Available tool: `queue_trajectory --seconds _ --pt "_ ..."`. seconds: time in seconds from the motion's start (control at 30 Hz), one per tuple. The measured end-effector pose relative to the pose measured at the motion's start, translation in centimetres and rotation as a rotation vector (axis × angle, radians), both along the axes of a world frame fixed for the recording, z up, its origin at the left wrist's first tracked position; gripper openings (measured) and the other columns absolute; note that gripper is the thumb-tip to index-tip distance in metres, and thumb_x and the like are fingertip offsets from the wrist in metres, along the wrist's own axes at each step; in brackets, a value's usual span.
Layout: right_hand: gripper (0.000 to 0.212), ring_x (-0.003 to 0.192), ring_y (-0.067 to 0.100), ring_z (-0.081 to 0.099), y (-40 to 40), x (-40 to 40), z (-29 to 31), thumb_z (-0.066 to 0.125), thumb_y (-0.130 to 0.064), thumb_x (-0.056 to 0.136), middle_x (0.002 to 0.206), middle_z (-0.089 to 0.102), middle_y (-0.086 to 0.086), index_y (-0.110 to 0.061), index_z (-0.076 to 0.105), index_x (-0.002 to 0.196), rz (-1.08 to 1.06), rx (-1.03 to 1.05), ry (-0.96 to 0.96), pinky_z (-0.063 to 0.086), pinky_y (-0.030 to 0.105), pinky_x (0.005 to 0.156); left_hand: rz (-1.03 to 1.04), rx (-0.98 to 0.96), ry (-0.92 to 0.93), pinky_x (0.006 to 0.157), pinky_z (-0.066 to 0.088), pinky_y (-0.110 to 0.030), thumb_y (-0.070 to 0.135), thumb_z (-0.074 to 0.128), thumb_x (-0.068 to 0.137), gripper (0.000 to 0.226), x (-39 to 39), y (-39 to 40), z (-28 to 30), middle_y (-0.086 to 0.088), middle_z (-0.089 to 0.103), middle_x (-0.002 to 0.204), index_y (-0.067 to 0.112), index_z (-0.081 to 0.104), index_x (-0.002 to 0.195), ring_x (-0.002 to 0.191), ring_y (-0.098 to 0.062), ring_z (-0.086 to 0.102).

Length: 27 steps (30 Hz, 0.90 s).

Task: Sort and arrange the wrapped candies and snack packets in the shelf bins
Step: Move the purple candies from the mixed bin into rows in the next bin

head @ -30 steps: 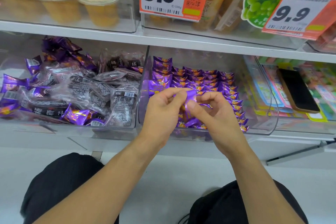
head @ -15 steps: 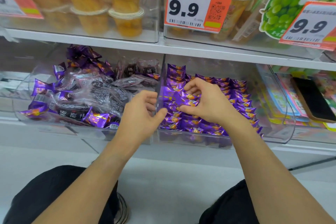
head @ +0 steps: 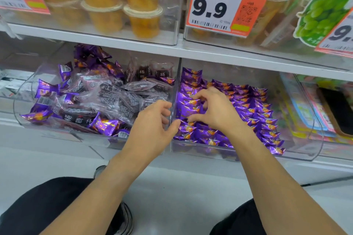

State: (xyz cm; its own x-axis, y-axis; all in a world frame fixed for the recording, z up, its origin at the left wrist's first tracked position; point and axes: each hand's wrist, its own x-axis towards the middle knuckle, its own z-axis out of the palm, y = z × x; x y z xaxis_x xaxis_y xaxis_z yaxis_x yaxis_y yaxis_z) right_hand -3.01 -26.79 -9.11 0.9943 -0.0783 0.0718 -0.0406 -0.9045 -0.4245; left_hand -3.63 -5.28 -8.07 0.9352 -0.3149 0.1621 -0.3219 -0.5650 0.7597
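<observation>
Right hand (head: 214,110) grip pinches a purple foil-wrapped candy (head: 188,109) in right clear plastic bin (head: 313,139); left hand (head: 152,126) grip loose, empty, at the divider.

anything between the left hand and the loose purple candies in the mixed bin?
Not visibly. The left hand sits at the mixed bin by the clear divider wall; the nearest purple candy lies uncovered just left of it.
</observation>
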Motion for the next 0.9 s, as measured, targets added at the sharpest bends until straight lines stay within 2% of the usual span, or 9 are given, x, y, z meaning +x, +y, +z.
queue_trajectory --seconds 0.1,0.2,0.3,0.4,0.47,0.57,0.7,0.8,0.9 --pt "0.069 0.082 0.012 0.052 0.3 0.0 -0.6 0.091 -0.046 0.061 0.103 0.051 -0.004 -0.024 0.062 0.119 -0.024 0.071 -0.009 0.039 0.025 0.072 -0.004 0.01 -0.008 0.074 0.054 -0.025 0.031 0.074 0.084 0.039 -0.1 -0.1 0.0 0.011 0.064 0.093 0.019 0.061 0.119 0.072 -0.002 0.059" --pt "0.069 0.082 0.014 0.052 0.8 -0.1 -0.6 0.093 -0.041 0.061 0.109 0.052 -0.002 -0.023 0.059 0.118 -0.044 0.13 -0.037 0.042 0.027 0.076 -0.008 0.001 -0.009 0.076 0.055 -0.03 0.031 0.073 0.085 0.041 -0.2 -0.1 0.0 0.009 0.064 0.096 0.019 0.06 0.121 0.075 -0.003 0.06" --pt "0.071 0.074 0.013 0.063 1.0 -0.3 -0.3 0.097 -0.031 0.056 0.115 0.048 -0.005 -0.024 0.056 0.113 -0.095 0.214 -0.054 0.05 0.026 0.071 -0.016 -0.007 -0.006 0.075 0.054 -0.027 0.031 0.073 0.085 0.042 -0.3 0.0 0.0 0.008 0.064 0.098 0.018 0.06 0.123 0.076 -0.003 0.06" --pt "0.056 0.068 0.009 0.064 1.3 -0.4 -0.4 0.096 -0.023 0.059 0.107 0.047 -0.007 -0.023 0.06 0.102 -0.096 0.234 -0.063 0.057 0.028 0.068 -0.022 -0.007 -0.005 0.074 0.053 -0.025 0.032 0.072 0.086 0.042 -0.3 0.1 0.0 0.009 0.065 0.101 0.019 0.06 0.124 0.078 -0.003 0.061" --pt "0.051 0.072 0.007 0.063 1.5 -0.5 -0.5 0.095 -0.026 0.062 0.106 0.051 -0.006 -0.022 0.064 0.102 -0.064 0.183 -0.057 0.056 0.028 0.068 -0.023 -0.004 -0.006 0.073 0.052 -0.021 0.032 0.072 0.086 0.043 -0.4 0.2 0.0 0.009 0.065 0.102 0.019 0.06 0.125 0.078 -0.003 0.061" --pt "0.052 0.079 0.008 0.059 1.1 -0.6 -0.5 0.093 -0.034 0.063 0.107 0.054 -0.005 -0.022 0.067 0.106 -0.048 0.141 -0.057 0.044 0.018 0.066 -0.025 -0.006 -0.002 0.07 0.048 -0.015 0.031 0.072 0.087 0.043 -0.5 0.3 0.0 0.008 0.065 0.103 0.019 0.06 0.126 0.077 -0.002 0.06" --pt "0.042 0.081 0.01 0.061 0.3 -0.4 -0.5 0.091 -0.038 0.066 0.102 0.061 -0.003 -0.025 0.07 0.099 -0.11 0.208 -0.037 0.041 0.014 0.061 -0.038 -0.008 0.01 0.074 0.053 -0.025 0.033 0.07 0.087 0.044 -0.5 0.3 0.1 0.01 0.065 0.105 0.022 0.058 0.128 0.078 -0.002 0.061" --pt "0.036 0.085 0.009 0.059 0.6 -0.3 -0.8 0.088 -0.034 0.071 0.103 0.06 -0.005 -0.023 0.075 0.102 -0.071 0.244 -0.03 0.048 0.021 0.071 -0.038 -0.014 0.012 0.076 0.054 -0.029 0.033 0.071 0.087 0.044 -0.5 0.3 0.0 0.009 0.065 0.105 0.022 0.059 0.128 0.078 -0.002 0.061" --pt "0.034 0.102 0.014 0.058 0.6 -0.4 -0.7 0.084 -0.032 0.077 0.11 0.06 -0.005 -0.023 0.075 0.108 -0.014 0.194 -0.033 0.05 0.032 0.087 -0.039 -0.007 0.007 0.075 0.054 -0.028 0.034 0.071 0.087 0.044 -0.5 0.3 -0.1 0.01 0.065 0.105 0.022 0.058 0.128 0.078 -0.002 0.061"
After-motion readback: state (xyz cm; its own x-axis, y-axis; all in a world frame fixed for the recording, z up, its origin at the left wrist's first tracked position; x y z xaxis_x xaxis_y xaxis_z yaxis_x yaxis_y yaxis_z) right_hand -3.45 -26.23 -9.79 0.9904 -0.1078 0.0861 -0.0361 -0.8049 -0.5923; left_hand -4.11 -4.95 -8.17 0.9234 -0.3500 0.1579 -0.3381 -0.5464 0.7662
